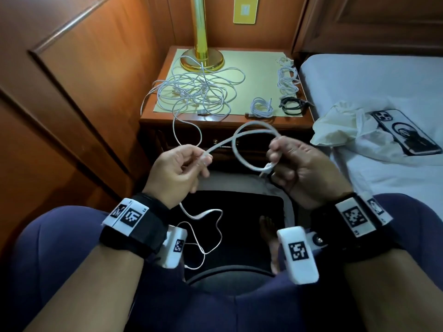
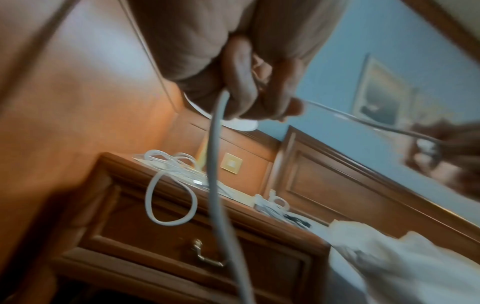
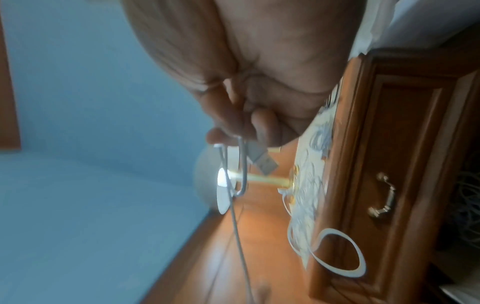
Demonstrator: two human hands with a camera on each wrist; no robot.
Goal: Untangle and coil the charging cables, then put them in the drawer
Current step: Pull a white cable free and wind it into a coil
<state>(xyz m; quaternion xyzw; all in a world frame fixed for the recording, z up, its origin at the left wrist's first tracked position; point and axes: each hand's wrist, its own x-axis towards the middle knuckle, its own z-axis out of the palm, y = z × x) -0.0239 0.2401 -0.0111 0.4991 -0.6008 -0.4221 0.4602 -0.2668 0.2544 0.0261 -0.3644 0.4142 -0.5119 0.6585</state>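
I hold one white charging cable (image 1: 242,135) in front of the nightstand. My right hand (image 1: 291,164) grips a loop of it together with its USB plug (image 3: 262,161). My left hand (image 1: 184,165) pinches the same cable (image 2: 215,156) a little to the left; its slack hangs down between my knees. A tangle of white cables (image 1: 196,92) lies on the nightstand top (image 1: 261,75), with one strand drooping over the front edge. Three coiled cables sit at the right: a small white coil (image 1: 261,107), a black coil (image 1: 291,105) and a longer white bundle (image 1: 287,76). The drawer (image 2: 197,242) is closed.
A brass lamp base (image 1: 202,59) stands at the back of the nightstand. To the right, a bed (image 1: 374,75) carries a phone (image 1: 405,131) and a crumpled plastic bag (image 1: 340,127). Wood panelling runs along the left. A dark mat (image 1: 239,224) lies on the floor between my knees.
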